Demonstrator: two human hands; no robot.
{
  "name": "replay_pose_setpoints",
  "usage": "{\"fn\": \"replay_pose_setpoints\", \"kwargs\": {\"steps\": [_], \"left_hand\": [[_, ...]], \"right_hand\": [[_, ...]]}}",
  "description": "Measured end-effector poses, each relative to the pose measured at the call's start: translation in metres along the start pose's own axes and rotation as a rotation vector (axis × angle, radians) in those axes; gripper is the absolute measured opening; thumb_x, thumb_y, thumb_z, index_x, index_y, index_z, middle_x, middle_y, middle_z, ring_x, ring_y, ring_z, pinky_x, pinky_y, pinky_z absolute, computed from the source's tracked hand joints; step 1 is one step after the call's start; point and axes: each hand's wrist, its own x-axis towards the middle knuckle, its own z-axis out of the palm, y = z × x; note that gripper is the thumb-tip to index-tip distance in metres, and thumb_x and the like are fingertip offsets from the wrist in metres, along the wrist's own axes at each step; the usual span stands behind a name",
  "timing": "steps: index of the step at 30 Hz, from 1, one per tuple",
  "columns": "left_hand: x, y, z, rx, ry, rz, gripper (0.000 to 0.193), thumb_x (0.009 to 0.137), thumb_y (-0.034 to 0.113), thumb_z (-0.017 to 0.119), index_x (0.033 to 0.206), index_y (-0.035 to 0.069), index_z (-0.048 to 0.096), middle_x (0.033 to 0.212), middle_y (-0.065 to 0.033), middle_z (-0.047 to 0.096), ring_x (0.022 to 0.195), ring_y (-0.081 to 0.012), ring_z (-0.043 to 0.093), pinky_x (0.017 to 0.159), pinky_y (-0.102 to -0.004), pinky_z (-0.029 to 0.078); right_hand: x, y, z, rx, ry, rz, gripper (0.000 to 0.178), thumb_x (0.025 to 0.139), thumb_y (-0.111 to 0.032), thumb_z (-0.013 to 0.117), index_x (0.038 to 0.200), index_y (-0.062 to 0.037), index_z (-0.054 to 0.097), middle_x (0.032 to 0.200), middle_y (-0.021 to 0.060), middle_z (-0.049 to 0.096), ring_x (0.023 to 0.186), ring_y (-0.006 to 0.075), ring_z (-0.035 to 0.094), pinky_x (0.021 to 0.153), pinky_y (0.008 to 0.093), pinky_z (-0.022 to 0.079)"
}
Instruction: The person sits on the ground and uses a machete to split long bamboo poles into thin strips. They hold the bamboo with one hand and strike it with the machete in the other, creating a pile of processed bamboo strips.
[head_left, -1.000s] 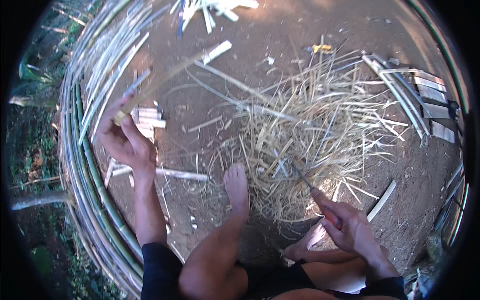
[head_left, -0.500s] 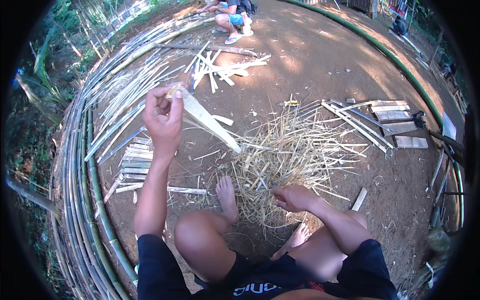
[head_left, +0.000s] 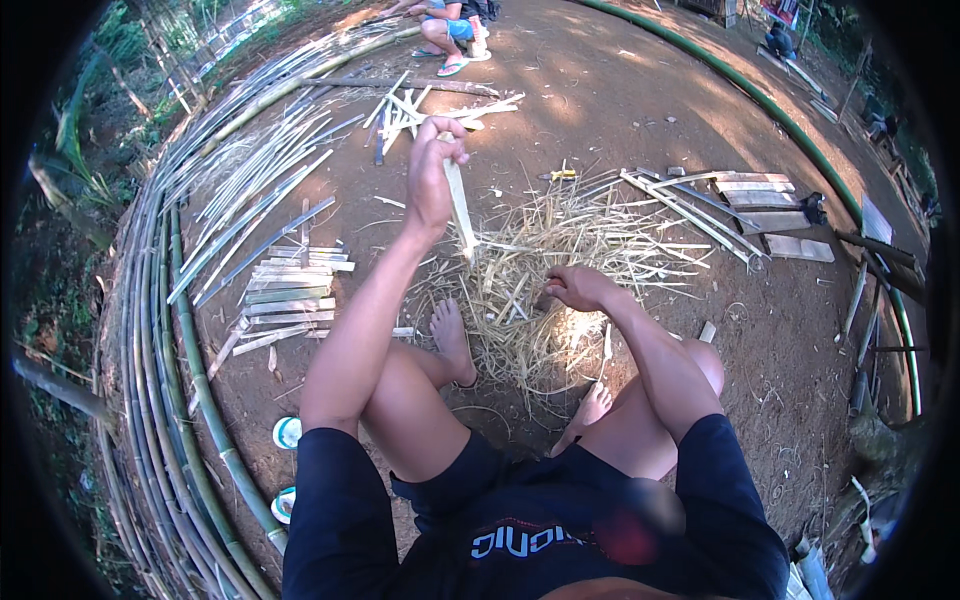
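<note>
My left hand (head_left: 432, 178) is raised ahead of me, its fingers closed on the upper end of a flat pale bamboo strip (head_left: 460, 208). The strip slants down, its lower tip over the near-left side of a heap of bamboo shavings (head_left: 600, 232). Above the near part of that heap is my right hand (head_left: 580, 288), fingers curled. Something small and dark shows at its fingertips, too unclear to name. My bare feet stand on either side of the near shavings.
Split bamboo pieces (head_left: 290, 296) lie stacked at left, beside long bamboo poles (head_left: 190, 340). Thin strips (head_left: 405, 105) lie crossed farther off. Boards (head_left: 760, 200) rest at right. A yellow-handled tool (head_left: 560, 175) lies behind the heap. Another person (head_left: 447, 30) squats at the far edge.
My left hand has moved right and away with the strip, which now hangs more steeply. My right hand stays closed over the heap. The whole view has shifted slightly.
</note>
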Motion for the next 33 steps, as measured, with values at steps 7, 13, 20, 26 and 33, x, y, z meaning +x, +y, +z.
{"fn": "replay_pose_setpoints", "kwargs": {"steps": [7, 13, 20, 26, 33], "left_hand": [[-0.015, 0.010, -0.022, -0.326, 0.081, 0.046, 0.022, 0.091, 0.022, 0.035, 0.094, 0.004, 0.049, 0.090, -0.0030, 0.047, 0.082, -0.0129, 0.041, 0.079, -0.0288, 0.035], [-0.015, 0.029, -0.030, -0.494, 0.084, 0.093, 0.020, 0.095, 0.014, 0.041, 0.109, 0.002, 0.050, 0.100, -0.0039, 0.049, 0.097, -0.0117, 0.046, 0.092, -0.0265, 0.034], [-0.012, 0.045, -0.019, -0.109, 0.050, 0.044, 0.020, 0.091, 0.015, 0.067, 0.106, 0.004, 0.060, 0.095, 0.0001, 0.060, 0.086, -0.0073, 0.055, 0.080, -0.0223, 0.043], [0.009, 0.042, -0.023, 0.262, 0.120, -0.085, 0.027, 0.087, 0.021, 0.072, 0.107, 0.005, 0.064, 0.092, -0.0033, 0.067, 0.083, -0.0083, 0.059, 0.078, -0.0250, 0.048], [0.037, 0.012, -0.056, 0.322, 0.083, -0.053, 0.029, 0.089, 0.020, 0.070, 0.112, 0.004, 0.062, 0.087, -0.0013, 0.063, 0.079, -0.0070, 0.058, 0.073, -0.0233, 0.049]], "right_hand": [[-0.054, -0.023, -0.060, 0.203, 0.270, 0.103, 0.044, 0.097, -0.039, 0.049, 0.126, -0.0064, 0.056, 0.117, 0.0214, 0.064, 0.110, 0.0329, 0.062, 0.094, 0.0419, 0.049], [-0.094, -0.053, -0.109, 0.221, 0.512, 0.085, 0.038, 0.095, -0.032, 0.057, 0.116, -0.0012, 0.062, 0.097, 0.0160, 0.069, 0.093, 0.0238, 0.066, 0.081, 0.0344, 0.050], [-0.069, -0.008, -0.100, 0.477, 0.668, 0.088, 0.032, 0.097, -0.028, 0.055, 0.110, 0.0007, 0.061, 0.070, 0.0024, 0.058, 0.061, 0.0082, 0.053, 0.053, 0.0259, 0.044], [-0.030, 0.058, -0.047, 0.399, 0.712, 0.216, 0.036, 0.095, -0.033, 0.055, 0.113, -0.0023, 0.061, 0.078, 0.0098, 0.067, 0.072, 0.0208, 0.065, 0.058, 0.0338, 0.051], [-0.003, 0.002, -0.062, 0.308, 0.712, 0.263, 0.034, 0.094, -0.034, 0.053, 0.107, -0.0045, 0.066, 0.092, 0.0182, 0.071, 0.090, 0.0330, 0.069, 0.081, 0.0428, 0.052]]}}
